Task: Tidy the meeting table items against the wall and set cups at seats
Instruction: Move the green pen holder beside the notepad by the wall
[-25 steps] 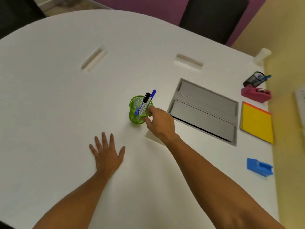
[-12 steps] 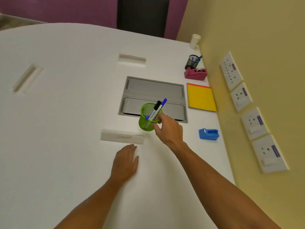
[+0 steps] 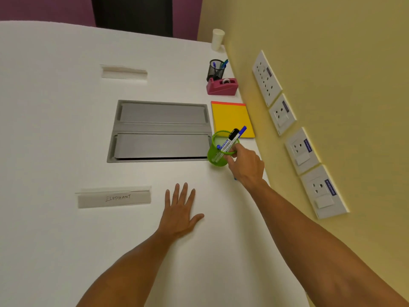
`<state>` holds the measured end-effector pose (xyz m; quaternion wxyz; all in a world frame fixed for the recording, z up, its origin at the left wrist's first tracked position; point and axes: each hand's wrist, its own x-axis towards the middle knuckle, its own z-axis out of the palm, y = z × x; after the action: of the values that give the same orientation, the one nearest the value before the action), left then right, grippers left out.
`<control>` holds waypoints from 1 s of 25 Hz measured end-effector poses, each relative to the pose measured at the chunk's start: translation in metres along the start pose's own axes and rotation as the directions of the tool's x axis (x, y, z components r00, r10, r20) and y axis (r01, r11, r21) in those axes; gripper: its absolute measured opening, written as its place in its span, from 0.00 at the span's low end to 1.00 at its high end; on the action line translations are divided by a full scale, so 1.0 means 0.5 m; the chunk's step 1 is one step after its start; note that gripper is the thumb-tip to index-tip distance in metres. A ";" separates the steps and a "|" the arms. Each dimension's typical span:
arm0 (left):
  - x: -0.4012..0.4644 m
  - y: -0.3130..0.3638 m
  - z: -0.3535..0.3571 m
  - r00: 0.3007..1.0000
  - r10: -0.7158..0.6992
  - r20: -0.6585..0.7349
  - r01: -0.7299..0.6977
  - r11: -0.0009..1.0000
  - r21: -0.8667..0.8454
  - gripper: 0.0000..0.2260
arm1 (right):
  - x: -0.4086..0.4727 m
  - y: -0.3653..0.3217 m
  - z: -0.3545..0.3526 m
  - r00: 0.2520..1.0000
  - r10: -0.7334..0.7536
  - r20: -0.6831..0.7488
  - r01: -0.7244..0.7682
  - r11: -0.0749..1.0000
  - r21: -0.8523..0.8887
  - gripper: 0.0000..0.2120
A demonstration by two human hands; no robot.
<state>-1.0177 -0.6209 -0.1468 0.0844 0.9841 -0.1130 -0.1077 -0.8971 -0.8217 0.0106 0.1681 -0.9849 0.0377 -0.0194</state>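
My right hand (image 3: 246,165) grips the rim of a green mesh pen cup (image 3: 215,155) holding two markers (image 3: 230,141), one black-capped and one blue-capped. The cup is just right of the grey cable hatch (image 3: 160,130) and below the yellow notepad (image 3: 230,119). My left hand (image 3: 180,212) lies flat on the white table (image 3: 55,129) with fingers spread, holding nothing. Along the wall stand a white paper cup (image 3: 217,39), a black mesh pen cup (image 3: 215,69) and a pink tape dispenser (image 3: 222,86). The blue object is hidden behind my right hand except for a sliver.
A name card reading ELEPHANT (image 3: 114,197) stands left of my left hand, another card (image 3: 124,72) farther back. The yellow wall (image 3: 343,63) on the right carries several socket plates (image 3: 266,77). A dark chair (image 3: 132,14) sits at the far end.
My right hand has carried the green pen cup to the right, from the table's middle to beside the notepad near the wall. The view has swung right. My left hand stays flat.
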 end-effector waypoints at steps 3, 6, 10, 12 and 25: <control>0.024 0.007 0.014 1.000 0.004 -0.031 -0.004 1.000 0.011 0.39 | 0.051 0.047 -0.007 0.999 0.048 -0.010 -0.049 0.998 -0.028 0.12; 0.022 0.002 0.028 0.997 0.008 -0.076 -0.008 1.000 0.008 0.37 | 0.082 0.082 0.004 0.994 0.108 0.005 -0.108 0.993 -0.052 0.12; 0.029 0.004 0.034 0.998 -0.002 -0.070 0.003 1.000 0.007 0.38 | 0.119 0.119 0.032 0.983 0.176 0.049 -0.173 0.982 -0.073 0.12; 0.026 0.003 0.032 0.998 -0.006 -0.066 0.006 1.000 -0.001 0.38 | 0.126 0.129 0.042 0.980 0.194 0.052 -0.190 0.979 -0.076 0.13; 0.025 0.005 0.027 0.998 -0.016 -0.054 0.016 1.000 0.001 0.38 | 0.116 0.156 0.061 0.972 0.222 0.074 -0.218 0.974 -0.060 0.17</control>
<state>-1.0095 -0.6281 -0.1614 0.0859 0.9876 -0.1028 -0.0818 -0.8430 -0.8898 -0.0427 0.1449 -0.9786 0.1403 0.0399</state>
